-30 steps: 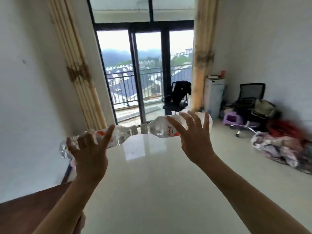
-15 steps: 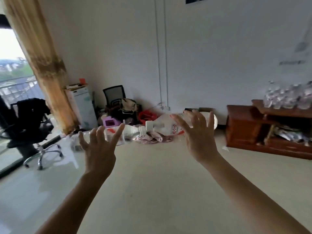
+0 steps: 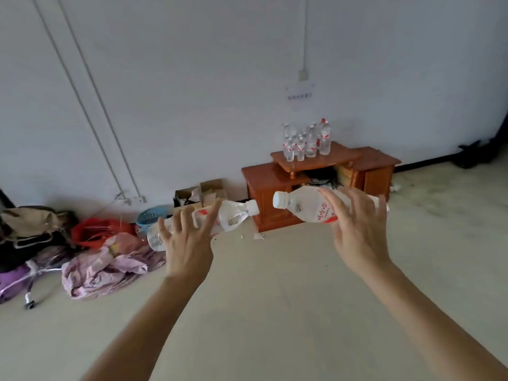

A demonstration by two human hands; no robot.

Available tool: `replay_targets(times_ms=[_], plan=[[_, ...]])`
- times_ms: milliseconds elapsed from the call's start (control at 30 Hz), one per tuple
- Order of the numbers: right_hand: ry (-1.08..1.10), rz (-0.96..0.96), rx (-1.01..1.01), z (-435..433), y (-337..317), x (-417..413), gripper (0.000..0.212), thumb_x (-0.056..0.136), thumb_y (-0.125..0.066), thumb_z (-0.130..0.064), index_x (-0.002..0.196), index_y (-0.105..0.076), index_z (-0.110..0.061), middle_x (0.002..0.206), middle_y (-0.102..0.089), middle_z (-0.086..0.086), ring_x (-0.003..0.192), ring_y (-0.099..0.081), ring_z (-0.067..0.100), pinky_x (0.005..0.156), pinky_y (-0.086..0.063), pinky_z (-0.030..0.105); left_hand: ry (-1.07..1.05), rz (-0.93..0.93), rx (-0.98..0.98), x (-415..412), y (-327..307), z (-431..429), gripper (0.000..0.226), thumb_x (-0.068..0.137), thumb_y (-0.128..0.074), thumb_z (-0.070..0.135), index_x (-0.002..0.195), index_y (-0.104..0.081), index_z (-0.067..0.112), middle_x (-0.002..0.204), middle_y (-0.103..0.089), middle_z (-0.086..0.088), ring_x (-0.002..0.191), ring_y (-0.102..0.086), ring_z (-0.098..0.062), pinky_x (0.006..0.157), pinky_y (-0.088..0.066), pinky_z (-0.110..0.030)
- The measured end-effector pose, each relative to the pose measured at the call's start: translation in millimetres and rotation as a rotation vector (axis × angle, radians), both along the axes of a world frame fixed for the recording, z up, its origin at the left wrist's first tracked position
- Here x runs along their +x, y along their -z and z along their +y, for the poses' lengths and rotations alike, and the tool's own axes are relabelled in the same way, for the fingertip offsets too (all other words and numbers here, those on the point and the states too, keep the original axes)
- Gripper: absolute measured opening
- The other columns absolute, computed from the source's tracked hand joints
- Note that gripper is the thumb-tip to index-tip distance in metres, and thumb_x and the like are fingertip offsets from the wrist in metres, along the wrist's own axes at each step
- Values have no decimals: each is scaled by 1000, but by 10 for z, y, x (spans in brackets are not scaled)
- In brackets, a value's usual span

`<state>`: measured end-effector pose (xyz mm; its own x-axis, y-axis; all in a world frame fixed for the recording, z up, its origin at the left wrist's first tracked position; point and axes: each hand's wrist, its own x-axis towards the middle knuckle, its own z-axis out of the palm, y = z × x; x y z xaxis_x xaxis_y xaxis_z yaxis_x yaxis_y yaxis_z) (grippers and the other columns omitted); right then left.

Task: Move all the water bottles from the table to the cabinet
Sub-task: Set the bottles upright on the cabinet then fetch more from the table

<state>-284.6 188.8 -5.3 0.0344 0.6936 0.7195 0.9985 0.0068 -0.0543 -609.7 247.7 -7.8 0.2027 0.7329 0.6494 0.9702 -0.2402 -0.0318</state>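
Now, in the head view, the only one there is, the carrying step is in hand. The left hand (image 3: 189, 243), left of centre in the frame, holds the left bottle (image 3: 233, 215) lying on its side, cap towards the middle of the frame. The right hand (image 3: 357, 232), right of centre, holds the right bottle (image 3: 305, 207) the same way, its white cap facing the other cap with a small gap between them. Each hand is seen from the back with its fingers spread over the bottle. The thumbs are hidden, so the grip probably closes from beneath, though I cannot see that.

Both bottles are in the air above the pale floor (image 3: 261, 312), with no table in sight. The cabinet (image 3: 264, 185), of reddish wood, stands against the white wall (image 3: 192, 78) in the upper right-centre of the frame, well beyond the hands. A cluster of standing bottles (image 3: 308, 141) already fills the left part of its raised top shelf, so I judge the task to be well along.

Next, I think, the person must close on the cabinet, turn each bottle upright and set it on bare shelf beside the cluster without knocking it. A heap of cloth (image 3: 110, 265), a blue basket (image 3: 151, 215) and a cardboard box (image 3: 200, 192) lie along the wall at mid-left, off the direct line.
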Motion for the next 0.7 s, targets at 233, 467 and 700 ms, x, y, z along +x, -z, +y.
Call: replay_targets(times_ms=[233,467,700], plan=[[42,91,-7,1255,82,1134,99,71,-85,-4,152,-35,-29,141,-51,12,134,-47,35,103,-37,73,91,7,-21,1336,-27,1515,103,73,-84,9,154,-27,38,125,-44,-17,118,-43,-42,103,-32,-75],[41,156,25,2608,-182,1935,91,77,-81,-4,152,-35,-28,142,-52,11,135,-48,34,106,-36,72,95,-57,-33,2145,-139,2718,101,77,-82,12,157,-25,34,121,-48,-21,112,-48,-43,103,-36,-71],[7,124,37,4213,28,2516,93,73,-83,-1,151,-39,-24,140,-53,14,132,-51,35,105,-37,71,125,-157,-54,2774,100,4321,92,80,-79,15,154,-27,31,122,-52,-24,109,-53,-47,95,-41,-71]])
